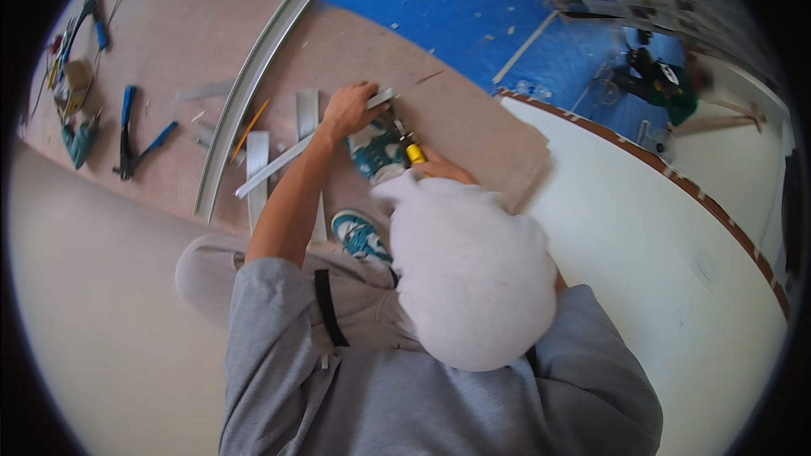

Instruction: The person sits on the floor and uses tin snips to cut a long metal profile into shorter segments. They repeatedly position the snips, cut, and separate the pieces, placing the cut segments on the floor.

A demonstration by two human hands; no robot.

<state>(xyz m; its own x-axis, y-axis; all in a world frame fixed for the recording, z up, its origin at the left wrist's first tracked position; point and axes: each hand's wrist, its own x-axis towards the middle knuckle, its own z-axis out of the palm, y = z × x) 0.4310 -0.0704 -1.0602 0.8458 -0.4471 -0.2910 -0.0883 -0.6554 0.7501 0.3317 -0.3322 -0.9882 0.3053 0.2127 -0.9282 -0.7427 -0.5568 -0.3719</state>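
My left hand (348, 110) is closed around the upper end of a narrow metal strip (283, 159), which slants down left under my forearm. Close by, my right hand (448, 169) grips yellow-handled snips (412, 150); their metal jaws are near the strip's end, and whether they touch it I cannot tell. A rounded white cloth cover (473, 270) hides most of my right forearm. Several flat metal pieces (258, 173) lie left of my shoes (361, 235). An orange pencil (251, 127) rests beside them.
A long curved-looking metal channel (253, 72) crosses the brown board (169, 25). Farther left lie a blue-handled lever tool (128, 135) and a cluster of other tools (76, 89). Blue sheeting (422, 0) covers the floor beyond. A white panel (642, 211) stretches right; another person (663, 84) is behind it.
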